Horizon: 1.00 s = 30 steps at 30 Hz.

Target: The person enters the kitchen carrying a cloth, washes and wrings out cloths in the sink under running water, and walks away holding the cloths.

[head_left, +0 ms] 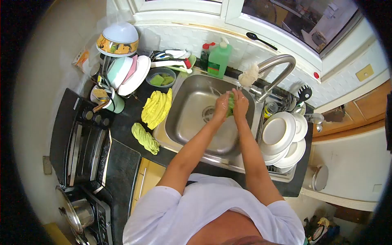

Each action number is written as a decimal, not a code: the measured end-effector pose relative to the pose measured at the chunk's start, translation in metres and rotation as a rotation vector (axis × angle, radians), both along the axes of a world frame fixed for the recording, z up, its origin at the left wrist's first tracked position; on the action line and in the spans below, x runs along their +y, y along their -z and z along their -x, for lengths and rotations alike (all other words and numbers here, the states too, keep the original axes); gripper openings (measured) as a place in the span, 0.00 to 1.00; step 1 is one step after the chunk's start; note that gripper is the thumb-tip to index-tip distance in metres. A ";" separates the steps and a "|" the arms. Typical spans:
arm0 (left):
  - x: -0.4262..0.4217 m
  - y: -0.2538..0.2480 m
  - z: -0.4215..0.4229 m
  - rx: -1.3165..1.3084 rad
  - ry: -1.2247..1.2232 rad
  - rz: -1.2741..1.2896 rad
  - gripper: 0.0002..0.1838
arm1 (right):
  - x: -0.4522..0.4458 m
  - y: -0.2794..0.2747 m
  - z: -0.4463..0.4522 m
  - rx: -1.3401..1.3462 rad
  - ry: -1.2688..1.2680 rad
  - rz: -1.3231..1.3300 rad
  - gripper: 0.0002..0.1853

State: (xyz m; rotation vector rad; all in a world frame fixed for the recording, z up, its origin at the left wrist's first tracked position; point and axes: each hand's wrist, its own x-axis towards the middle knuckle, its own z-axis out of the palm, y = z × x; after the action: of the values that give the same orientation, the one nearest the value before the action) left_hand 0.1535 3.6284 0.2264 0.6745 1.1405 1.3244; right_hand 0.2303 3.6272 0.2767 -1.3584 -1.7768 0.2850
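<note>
left hand [221, 107] + right hand [241, 105]: grasping green sponge-like item [231, 103] together | below faucet [281, 59] | keep low inside sink [185, 116], press evenly, limit splashes

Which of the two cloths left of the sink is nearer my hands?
The bright yellow cloth: it lies closer to your left hand. The lime-green cloth is farther off, toward the counter's front edge.
</note>
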 end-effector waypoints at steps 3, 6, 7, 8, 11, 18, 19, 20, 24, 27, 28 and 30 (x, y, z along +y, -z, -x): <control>-0.004 -0.011 0.005 0.061 0.002 -0.101 0.17 | -0.002 0.002 -0.003 0.003 0.082 0.100 0.18; 0.007 0.016 0.009 -0.223 0.013 0.004 0.19 | -0.014 -0.010 0.016 -0.007 0.081 0.115 0.16; 0.007 0.019 0.011 -0.204 0.031 0.011 0.19 | -0.016 -0.008 0.020 -0.026 0.083 0.074 0.14; 0.007 0.023 0.014 -0.186 0.054 0.020 0.19 | -0.017 -0.006 0.020 -0.046 0.089 0.033 0.13; -0.002 -0.004 0.013 -0.146 0.088 0.040 0.17 | -0.001 0.012 -0.004 0.006 0.123 0.358 0.16; -0.006 -0.044 0.044 -0.136 0.285 0.000 0.16 | -0.009 -0.007 -0.026 0.862 -0.171 0.616 0.19; -0.006 -0.048 0.047 -0.132 0.310 -0.003 0.16 | -0.007 0.000 -0.028 0.791 -0.250 0.616 0.18; -0.005 -0.051 0.049 -0.128 0.338 -0.006 0.16 | -0.002 0.011 -0.032 0.720 -0.325 0.613 0.17; 0.004 -0.041 0.061 0.440 0.418 -0.231 0.14 | 0.009 0.024 -0.048 0.419 -0.280 0.456 0.12; 0.002 -0.053 0.068 0.876 0.301 -0.282 0.13 | 0.017 0.025 -0.049 0.470 -0.238 0.429 0.09; 0.002 -0.052 0.070 0.864 0.268 -0.280 0.14 | 0.019 0.022 -0.051 0.472 -0.201 0.438 0.09; 0.001 -0.052 0.075 0.840 0.198 -0.274 0.14 | 0.019 0.009 -0.054 0.473 -0.131 0.458 0.08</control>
State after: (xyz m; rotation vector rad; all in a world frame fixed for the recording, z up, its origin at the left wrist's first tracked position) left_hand 0.0790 3.6293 0.2779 1.5995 1.4977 1.0433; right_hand 0.2845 3.6465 0.2675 -1.3366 -1.4444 1.0471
